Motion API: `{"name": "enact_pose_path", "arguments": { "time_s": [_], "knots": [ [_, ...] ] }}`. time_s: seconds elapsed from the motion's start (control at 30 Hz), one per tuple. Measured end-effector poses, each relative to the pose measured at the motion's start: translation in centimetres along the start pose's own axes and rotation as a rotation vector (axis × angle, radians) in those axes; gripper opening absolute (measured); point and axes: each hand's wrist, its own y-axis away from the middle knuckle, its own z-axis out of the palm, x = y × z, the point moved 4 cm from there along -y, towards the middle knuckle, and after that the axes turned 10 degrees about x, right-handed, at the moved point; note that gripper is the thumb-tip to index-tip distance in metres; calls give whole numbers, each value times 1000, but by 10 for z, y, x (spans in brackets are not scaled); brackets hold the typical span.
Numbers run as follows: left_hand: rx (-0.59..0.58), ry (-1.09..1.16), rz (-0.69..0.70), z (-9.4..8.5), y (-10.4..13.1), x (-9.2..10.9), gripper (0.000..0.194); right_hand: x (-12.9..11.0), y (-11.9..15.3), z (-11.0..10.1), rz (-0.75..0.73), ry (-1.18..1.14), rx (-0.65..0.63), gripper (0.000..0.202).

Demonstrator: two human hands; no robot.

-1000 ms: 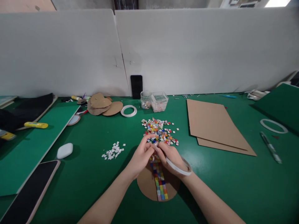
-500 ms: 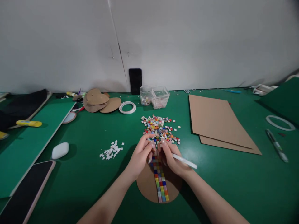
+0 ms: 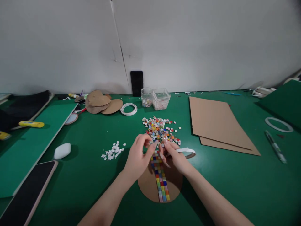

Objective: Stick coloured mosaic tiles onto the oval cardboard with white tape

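Note:
A round piece of cardboard (image 3: 147,185) lies flat in front of me, with a band of coloured mosaic tiles (image 3: 162,183) running down its middle. Over its far edge, my left hand (image 3: 139,152) is closed in a pinch; whatever sits between thumb and finger is too small to make out. Close beside it, my right hand (image 3: 175,155) grips a white roll of tape (image 3: 190,153), which sticks out to the right. A small pale tile seems to be at that hand's fingertips. Just beyond both hands spreads a heap of loose coloured tiles (image 3: 156,125).
White chips (image 3: 113,152) lie to the left, near a white case (image 3: 62,151). Clear containers (image 3: 161,99) and a tape roll (image 3: 129,109) stand farther back. Cardboard sheets (image 3: 216,122) lie right, cardboard discs (image 3: 112,106) back left. A yellow cutter (image 3: 31,124) rests on a green board.
My left hand's fingers have drawn slightly away from the right ones. The right hand has turned, so the tape that looked like a straight strip now shows as a ring.

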Motion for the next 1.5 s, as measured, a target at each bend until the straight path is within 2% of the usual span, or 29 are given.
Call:
{"name": "enact_pose_path", "arguments": {
  "time_s": [0.13, 0.33, 0.6, 0.7, 0.83, 0.93, 1.0, 1.07, 1.27, 1.4, 1.5],
  "knots": [
    [-85, -81, 123, 8, 9, 12, 23, 7, 4, 0, 32, 71, 19, 42],
    [-153, -66, 177, 14, 12, 12, 30, 12, 8, 2, 93, 140, -17, 42],
    [-75, -219, 330, 14, 14, 17, 28, 11, 12, 7, 140, 99, 4, 44],
    [-74, -217, 298, 15, 14, 16, 26, 11, 12, 6, 123, 101, 28, 43],
    [-128, -66, 111, 17, 16, 12, 26, 13, 11, 4, 55, 80, 56, 41],
    [-112, -49, 49, 17, 18, 13, 23, 17, 12, -2, -2, 141, 184, 37],
    [-72, -71, 64, 17, 20, 16, 22, 21, 15, -5, -5, 209, 316, 34],
    [-55, -104, 113, 16, 21, 19, 21, 25, 19, -5, 16, 245, 386, 34],
    [25, -333, 313, 15, 23, 29, 18, 25, 25, 8, 2, 225, 432, 41],
    [46, -366, 316, 14, 23, 29, 21, 23, 26, 4, -57, 331, 475, 38],
    [36, -312, 278, 13, 22, 26, 21, 24, 26, 0, -99, 399, 450, 38]
  ]
}}
